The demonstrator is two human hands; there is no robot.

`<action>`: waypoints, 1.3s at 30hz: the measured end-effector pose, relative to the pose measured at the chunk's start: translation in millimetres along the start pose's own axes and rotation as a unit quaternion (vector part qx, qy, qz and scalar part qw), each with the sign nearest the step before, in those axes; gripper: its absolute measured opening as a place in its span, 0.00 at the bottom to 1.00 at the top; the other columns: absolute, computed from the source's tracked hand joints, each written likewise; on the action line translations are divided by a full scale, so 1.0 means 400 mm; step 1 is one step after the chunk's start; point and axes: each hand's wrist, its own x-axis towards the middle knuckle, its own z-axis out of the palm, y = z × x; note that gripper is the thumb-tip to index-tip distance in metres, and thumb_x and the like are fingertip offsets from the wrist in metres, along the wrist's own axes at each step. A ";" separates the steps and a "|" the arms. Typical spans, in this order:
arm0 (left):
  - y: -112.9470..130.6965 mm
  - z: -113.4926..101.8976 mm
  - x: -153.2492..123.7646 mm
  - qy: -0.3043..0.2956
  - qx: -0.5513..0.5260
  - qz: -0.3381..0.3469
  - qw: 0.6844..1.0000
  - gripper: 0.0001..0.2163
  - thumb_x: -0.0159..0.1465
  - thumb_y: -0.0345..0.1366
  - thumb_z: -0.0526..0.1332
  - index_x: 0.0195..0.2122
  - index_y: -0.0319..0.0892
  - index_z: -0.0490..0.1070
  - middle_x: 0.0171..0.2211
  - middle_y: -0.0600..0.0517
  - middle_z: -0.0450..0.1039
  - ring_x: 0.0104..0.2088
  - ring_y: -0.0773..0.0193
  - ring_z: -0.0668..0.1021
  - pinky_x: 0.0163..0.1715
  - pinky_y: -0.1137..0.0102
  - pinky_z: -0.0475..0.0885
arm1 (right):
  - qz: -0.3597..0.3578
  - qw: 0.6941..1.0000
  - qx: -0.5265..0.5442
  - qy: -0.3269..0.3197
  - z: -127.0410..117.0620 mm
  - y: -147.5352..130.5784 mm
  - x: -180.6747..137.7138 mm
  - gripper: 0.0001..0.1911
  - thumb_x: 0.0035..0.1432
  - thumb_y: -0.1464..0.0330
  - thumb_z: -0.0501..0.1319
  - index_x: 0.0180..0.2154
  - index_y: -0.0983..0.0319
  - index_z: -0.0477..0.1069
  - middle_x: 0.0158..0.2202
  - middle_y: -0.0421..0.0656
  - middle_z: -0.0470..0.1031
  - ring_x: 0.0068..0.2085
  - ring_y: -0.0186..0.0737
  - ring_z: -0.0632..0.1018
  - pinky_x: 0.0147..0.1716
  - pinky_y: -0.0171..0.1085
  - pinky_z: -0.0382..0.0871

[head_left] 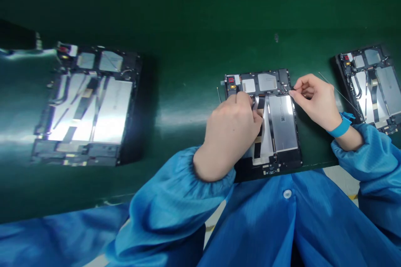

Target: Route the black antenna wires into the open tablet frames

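Note:
An opened tablet (284,125) lies in front of me, its silver battery panels, black ribbon cables and small boards exposed. Over its left side, my left hand (233,131) is closed with curled fingers, and its fingertips are largely hidden. At the tablet's upper right edge, my right hand (316,100) pinches thumb and forefinger together; whatever is between them is too small to make out. A thin wire with a gold-coloured tip (218,94) sticks out past the tablet's left edge.
Another opened tablet (115,108) lies on the green table (181,62) to the left. A third opened tablet (388,87) is at the far right, with a thin wire (341,95) reaching out beside it. The table's front edge runs close to my blue coat (266,217).

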 end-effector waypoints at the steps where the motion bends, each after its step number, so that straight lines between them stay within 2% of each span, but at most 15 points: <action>1: 0.000 0.002 -0.001 -0.001 -0.013 -0.009 1.000 0.08 0.62 0.29 0.60 0.42 0.41 0.74 0.37 0.41 0.80 0.39 0.49 0.83 0.39 0.60 0.78 | 0.000 1.000 -0.001 -0.001 0.000 0.000 0.000 0.03 0.59 0.69 0.65 0.35 0.58 0.70 0.28 0.36 0.75 0.30 0.34 0.78 0.34 0.36 0.76; 4: 0.002 0.004 -0.001 -0.003 -0.048 -0.031 0.998 0.10 0.61 0.27 0.59 0.43 0.40 0.74 0.38 0.42 0.80 0.38 0.50 0.83 0.40 0.60 0.77 | 0.001 1.000 0.002 -0.002 0.001 0.004 0.001 0.04 0.59 0.69 0.65 0.35 0.58 0.70 0.28 0.35 0.75 0.30 0.34 0.78 0.34 0.36 0.76; 7: -0.001 -0.007 -0.002 -0.014 -0.077 -0.040 0.996 0.13 0.61 0.27 0.59 0.46 0.40 0.75 0.34 0.47 0.79 0.35 0.55 0.82 0.40 0.62 0.77 | -0.001 1.000 0.019 0.001 0.003 0.009 0.004 0.05 0.59 0.68 0.66 0.35 0.57 0.70 0.28 0.35 0.74 0.30 0.34 0.78 0.34 0.36 0.76; 9: -0.008 -0.016 -0.002 -0.030 -0.095 -0.035 0.994 0.13 0.60 0.27 0.58 0.45 0.41 0.75 0.32 0.50 0.78 0.32 0.58 0.81 0.40 0.64 0.77 | -0.003 0.999 0.032 0.002 0.004 0.013 0.006 0.06 0.58 0.68 0.66 0.35 0.57 0.70 0.28 0.35 0.74 0.30 0.34 0.77 0.34 0.36 0.75; 11: -0.013 -0.022 -0.001 -0.020 -0.093 -0.026 0.995 0.12 0.61 0.28 0.58 0.43 0.42 0.76 0.33 0.50 0.79 0.33 0.59 0.80 0.41 0.64 0.77 | -0.004 0.999 0.042 0.002 0.005 0.016 0.008 0.06 0.58 0.68 0.66 0.35 0.57 0.70 0.28 0.35 0.74 0.30 0.33 0.77 0.34 0.36 0.75; 15: -0.003 -0.015 0.006 0.023 -0.014 -0.022 0.999 0.07 0.64 0.33 0.59 0.39 0.41 0.77 0.38 0.43 0.81 0.39 0.52 0.82 0.42 0.60 0.78 | -0.002 0.999 0.052 -0.005 0.003 0.017 0.010 0.06 0.57 0.69 0.66 0.35 0.57 0.70 0.28 0.35 0.74 0.30 0.33 0.77 0.33 0.36 0.75; 18: 0.019 -0.011 0.010 -0.004 0.057 -0.019 0.998 0.09 0.66 0.33 0.57 0.38 0.39 0.77 0.38 0.39 0.81 0.40 0.47 0.83 0.40 0.58 0.77 | 0.004 0.999 0.050 -0.008 0.000 0.016 0.010 0.06 0.57 0.69 0.66 0.35 0.57 0.70 0.28 0.35 0.74 0.30 0.33 0.77 0.34 0.36 0.75; 23: 0.038 -0.012 0.007 -0.052 0.105 -0.045 0.992 0.13 0.67 0.32 0.53 0.35 0.39 0.78 0.33 0.38 0.81 0.36 0.47 0.83 0.34 0.60 0.74 | 0.006 0.999 0.050 -0.003 -0.002 0.018 0.011 0.06 0.57 0.69 0.67 0.35 0.57 0.70 0.28 0.35 0.74 0.30 0.33 0.77 0.33 0.36 0.75; 28: 0.031 0.004 -0.009 0.016 0.076 -0.055 0.995 0.09 0.66 0.34 0.58 0.38 0.39 0.78 0.37 0.39 0.81 0.40 0.46 0.84 0.38 0.59 0.76 | 0.006 0.999 0.054 -0.005 -0.002 0.024 0.014 0.06 0.57 0.68 0.67 0.35 0.57 0.70 0.28 0.35 0.74 0.30 0.34 0.78 0.33 0.37 0.75; 30: 0.033 0.006 -0.008 0.021 0.078 -0.056 0.995 0.09 0.66 0.35 0.58 0.39 0.39 0.78 0.38 0.38 0.82 0.41 0.44 0.84 0.40 0.58 0.77 | 0.008 0.999 0.052 -0.005 -0.002 0.026 0.016 0.06 0.57 0.68 0.67 0.35 0.57 0.70 0.28 0.35 0.74 0.30 0.35 0.78 0.33 0.37 0.76; 34: 0.041 -0.006 0.013 -0.034 0.078 -0.077 0.993 0.08 0.65 0.33 0.58 0.37 0.39 0.77 0.37 0.38 0.81 0.40 0.44 0.84 0.39 0.57 0.76 | 0.010 0.999 0.046 -0.003 -0.001 0.030 0.019 0.06 0.56 0.69 0.67 0.35 0.57 0.70 0.27 0.35 0.74 0.30 0.34 0.78 0.34 0.37 0.76; 39: 0.020 -0.028 0.017 -0.083 -0.015 -0.078 0.993 0.04 0.60 0.31 0.60 0.29 0.45 0.71 0.28 0.48 0.77 0.33 0.51 0.80 0.35 0.61 0.73 | 0.004 0.999 0.051 0.000 0.002 0.028 0.023 0.07 0.56 0.71 0.67 0.34 0.58 0.70 0.28 0.35 0.74 0.30 0.34 0.77 0.34 0.36 0.75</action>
